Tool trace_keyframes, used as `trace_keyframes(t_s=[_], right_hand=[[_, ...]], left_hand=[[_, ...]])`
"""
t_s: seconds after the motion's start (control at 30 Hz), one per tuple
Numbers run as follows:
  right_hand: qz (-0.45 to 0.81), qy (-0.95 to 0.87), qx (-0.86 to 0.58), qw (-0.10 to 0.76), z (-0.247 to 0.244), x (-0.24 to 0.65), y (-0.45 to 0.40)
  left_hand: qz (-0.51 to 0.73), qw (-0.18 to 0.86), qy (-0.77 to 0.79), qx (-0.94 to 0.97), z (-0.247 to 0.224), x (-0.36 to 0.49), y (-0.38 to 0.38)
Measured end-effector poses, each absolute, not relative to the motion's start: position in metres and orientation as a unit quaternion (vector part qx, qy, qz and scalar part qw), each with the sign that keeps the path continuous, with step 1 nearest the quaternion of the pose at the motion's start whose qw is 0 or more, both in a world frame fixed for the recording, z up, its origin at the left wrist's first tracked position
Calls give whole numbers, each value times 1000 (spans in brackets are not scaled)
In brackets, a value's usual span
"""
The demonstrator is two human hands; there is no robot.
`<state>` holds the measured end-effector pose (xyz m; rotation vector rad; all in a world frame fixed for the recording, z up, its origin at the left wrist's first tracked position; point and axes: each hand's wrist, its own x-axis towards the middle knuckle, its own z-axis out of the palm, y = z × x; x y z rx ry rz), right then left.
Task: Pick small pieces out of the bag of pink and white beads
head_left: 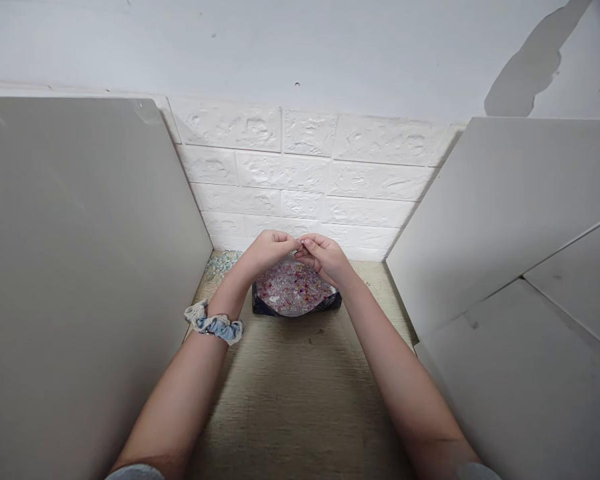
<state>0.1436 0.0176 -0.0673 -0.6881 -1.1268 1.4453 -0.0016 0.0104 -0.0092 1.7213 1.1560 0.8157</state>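
My left hand [273,249] and my right hand [326,256] meet fingertip to fingertip above a dark box [266,309] with a pale lining. Inside the box lies a heap of small beads [295,288], mostly pink and clear with some red and yellow ones. Both hands are closed in a pinch. Whatever sits between the fingertips is too small to name. A blue and cream scrunchie [213,324] circles my left wrist. The hands hide the far edge of the box.
Pale blue-green beads [221,265] lie on the wooden tabletop [300,393] at the back left. Grey panels stand on the left [90,267] and right [480,247]. A white brick-patterned wall [305,177] closes off the back.
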Motion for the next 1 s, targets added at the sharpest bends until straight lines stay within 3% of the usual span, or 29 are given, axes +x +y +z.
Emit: trace_keyframes(t_s=[1.0], right_hand=[[614,-485,-289,552,-70,143,18]], left_hand=[[325,438,479,688,-10,-1,11]])
